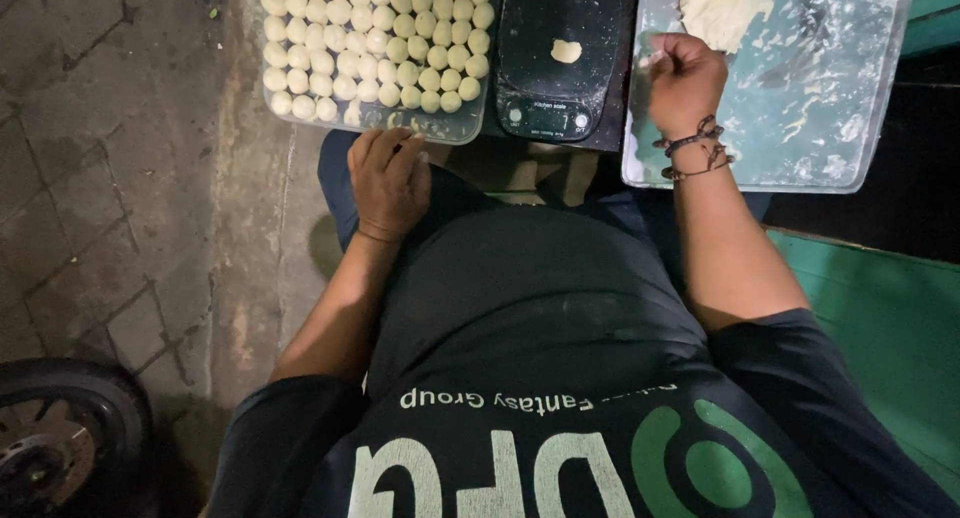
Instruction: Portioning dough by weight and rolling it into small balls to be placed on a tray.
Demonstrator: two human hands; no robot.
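Tray w/ dough balls, scale w/ dough bit, floured tray w/ dough lump

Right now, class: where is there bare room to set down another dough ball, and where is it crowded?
Free: the scale platform around its one dough piece, and the floured board right of the right hand. Crowded: the ball tray, packed in rows.

A single head-worn camera looks steeply down the person's own torso, close above the black shirt, taking in the lap, the clear plastic tray of pale dough balls, and paved ground at left.
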